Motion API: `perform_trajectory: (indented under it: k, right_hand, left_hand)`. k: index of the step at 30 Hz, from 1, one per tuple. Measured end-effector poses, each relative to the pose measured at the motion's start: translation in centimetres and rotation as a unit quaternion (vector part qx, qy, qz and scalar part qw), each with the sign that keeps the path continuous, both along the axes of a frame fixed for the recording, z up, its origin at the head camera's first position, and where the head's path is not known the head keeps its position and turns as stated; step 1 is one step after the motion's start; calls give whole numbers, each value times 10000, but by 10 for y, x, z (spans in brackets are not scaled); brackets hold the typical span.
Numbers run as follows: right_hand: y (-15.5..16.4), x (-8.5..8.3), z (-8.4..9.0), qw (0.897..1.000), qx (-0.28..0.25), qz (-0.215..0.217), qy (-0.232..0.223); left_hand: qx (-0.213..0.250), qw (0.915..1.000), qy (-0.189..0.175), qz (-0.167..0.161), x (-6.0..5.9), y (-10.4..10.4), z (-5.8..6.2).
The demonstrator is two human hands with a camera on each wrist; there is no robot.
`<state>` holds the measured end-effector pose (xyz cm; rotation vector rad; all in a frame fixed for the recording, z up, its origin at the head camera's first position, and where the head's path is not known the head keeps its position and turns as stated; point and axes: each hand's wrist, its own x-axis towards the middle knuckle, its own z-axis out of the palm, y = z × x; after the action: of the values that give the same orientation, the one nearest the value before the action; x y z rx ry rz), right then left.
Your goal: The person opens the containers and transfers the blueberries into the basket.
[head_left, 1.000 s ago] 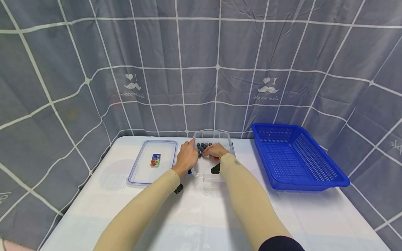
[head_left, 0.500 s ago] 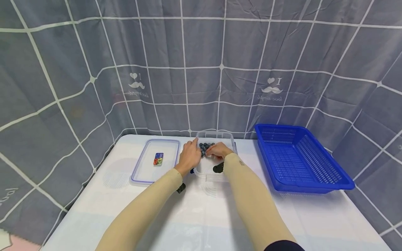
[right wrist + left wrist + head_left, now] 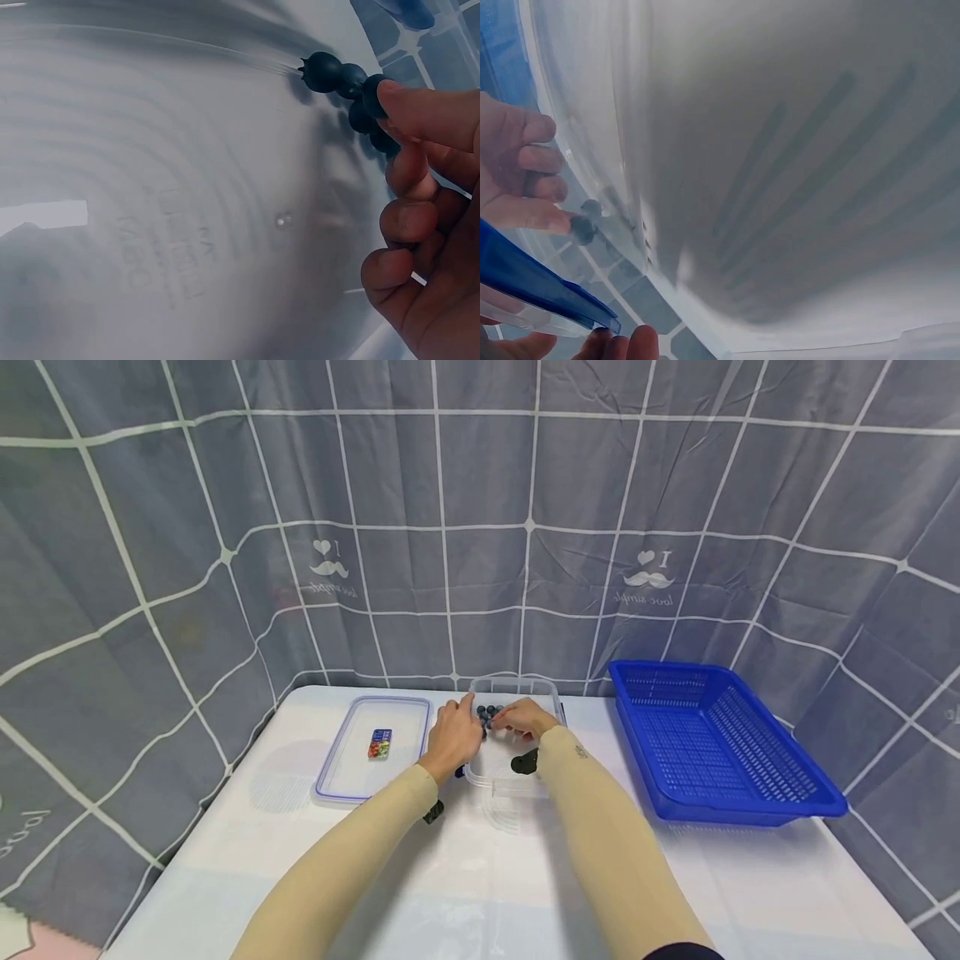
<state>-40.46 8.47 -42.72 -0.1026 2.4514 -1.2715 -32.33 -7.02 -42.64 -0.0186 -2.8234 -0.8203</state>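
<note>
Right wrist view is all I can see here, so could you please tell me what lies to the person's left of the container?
Observer: A clear lid with a blue rim lies on the white table there.
Operator: Thank you; what stands on the other side?
Observer: A blue basket with perforated sides.
Operator: And where is the left hand, please?
Observer: The left hand is at the left side of the clear container, close to the blueberries.

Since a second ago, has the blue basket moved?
No: in the head view, the blue basket keeps its place relative to the grey curtain, though the camera shifted.
</note>
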Motion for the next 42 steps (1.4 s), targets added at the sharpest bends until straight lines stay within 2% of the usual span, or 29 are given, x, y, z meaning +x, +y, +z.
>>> perform_trajectory:
  k: [11, 19, 28, 37, 42]
  right_hand:
    - [1, -3, 22, 9988, -158, 329, 315]
    - [5, -3, 35, 9963, -39, 602, 615]
    - [18, 0, 65, 9917, -7, 886, 936]
    - [34, 3, 83, 9895, 52, 965, 1077]
    - [45, 5, 94, 9905, -103, 893, 1037]
  left_hand:
    - [-20, 9999, -108, 2, 0, 0, 0]
    - [5, 9998, -216, -27, 2, 1, -1]
    - [-43, 9998, -166, -67, -2, -1, 0]
    - [-25, 9998, -172, -94, -1, -1, 1]
    - [-3, 9998, -169, -107, 0, -1, 1]
